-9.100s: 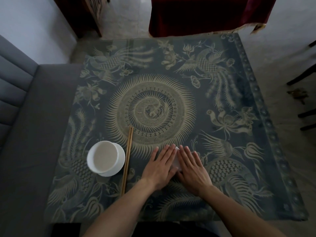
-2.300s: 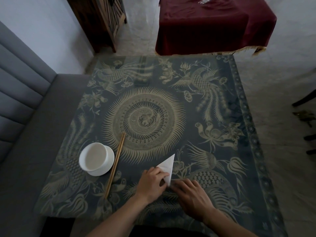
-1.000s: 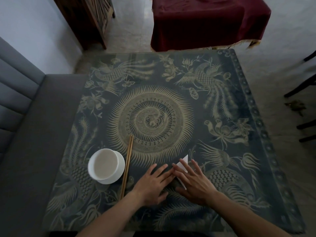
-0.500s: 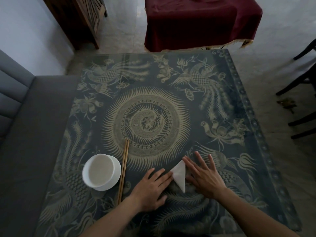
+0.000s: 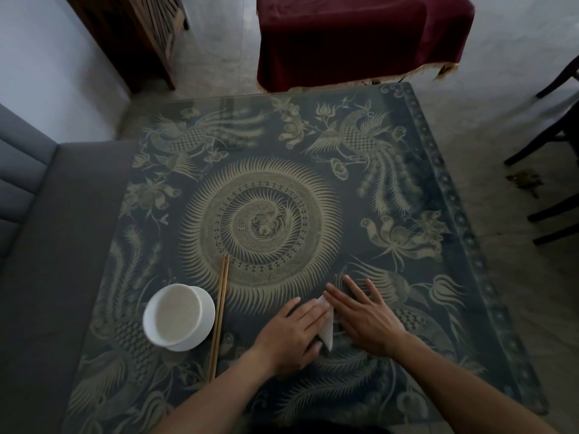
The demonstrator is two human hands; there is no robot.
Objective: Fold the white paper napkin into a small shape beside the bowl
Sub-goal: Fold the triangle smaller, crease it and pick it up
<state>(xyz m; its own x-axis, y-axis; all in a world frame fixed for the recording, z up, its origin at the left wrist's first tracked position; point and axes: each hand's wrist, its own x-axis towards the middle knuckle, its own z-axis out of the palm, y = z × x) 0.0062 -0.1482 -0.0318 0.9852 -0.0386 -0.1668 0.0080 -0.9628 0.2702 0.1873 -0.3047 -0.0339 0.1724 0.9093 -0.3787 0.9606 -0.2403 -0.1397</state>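
Note:
The white paper napkin (image 5: 326, 327) lies folded into a narrow pointed shape on the patterned table, near its front edge. Only a thin strip of it shows between my hands. My left hand (image 5: 293, 335) lies flat, palm down, with its fingers over the napkin's left side. My right hand (image 5: 365, 319) rests flat with spread fingers, touching the napkin's right edge. The white bowl (image 5: 175, 317) stands on its saucer to the left, apart from the napkin.
A pair of wooden chopsticks (image 5: 220, 314) lies between the bowl and my left hand. A grey sofa (image 5: 47, 245) runs along the table's left side. A table with a dark red cloth (image 5: 360, 39) stands beyond the far edge; dark chair legs (image 5: 551, 145) are at the right.
Both hands have closed in over the napkin, so much less of it shows than half a second ago. The bowl and chopsticks have stayed where they were.

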